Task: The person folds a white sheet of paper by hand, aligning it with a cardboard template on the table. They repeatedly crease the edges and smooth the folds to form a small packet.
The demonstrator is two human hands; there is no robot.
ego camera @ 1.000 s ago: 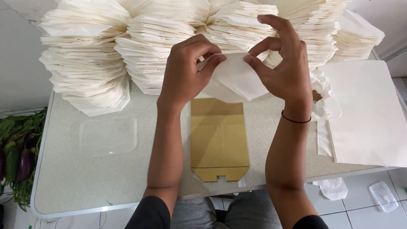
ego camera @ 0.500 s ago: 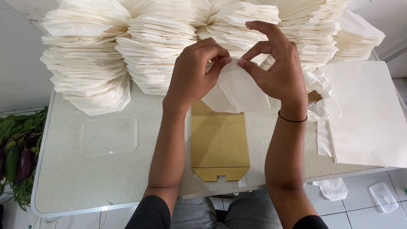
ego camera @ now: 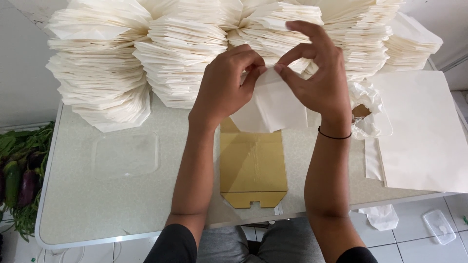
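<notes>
Above the table (ego camera: pixel 97 204): both hands are pinching one paper sheet (ego camera: pixel 273 109).
Left hand (ego camera: pixel 226 83): gripping its top edge, 11 o'clock.
Right hand (ego camera: pixel 317 80): pinching at 1 o'clock.
Handling: seemingly light, thin, easily creased.

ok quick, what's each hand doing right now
Left hand: closed, pinching the top edge of the white paper sheet.
Right hand: thumb and forefinger pinching the same sheet, other fingers spread.

Left hand (ego camera: pixel 226 87): raised, back toward the camera, fingers (ego camera: pixel 251 73) curled, thumb and forefinger pinched.
Right hand (ego camera: pixel 319 80): raised opposite, thumb and forefinger pinched, other fingers spread upward.
Fingertips: almost meeting.
Forearms: bare, extended forward, parallel.
</notes>
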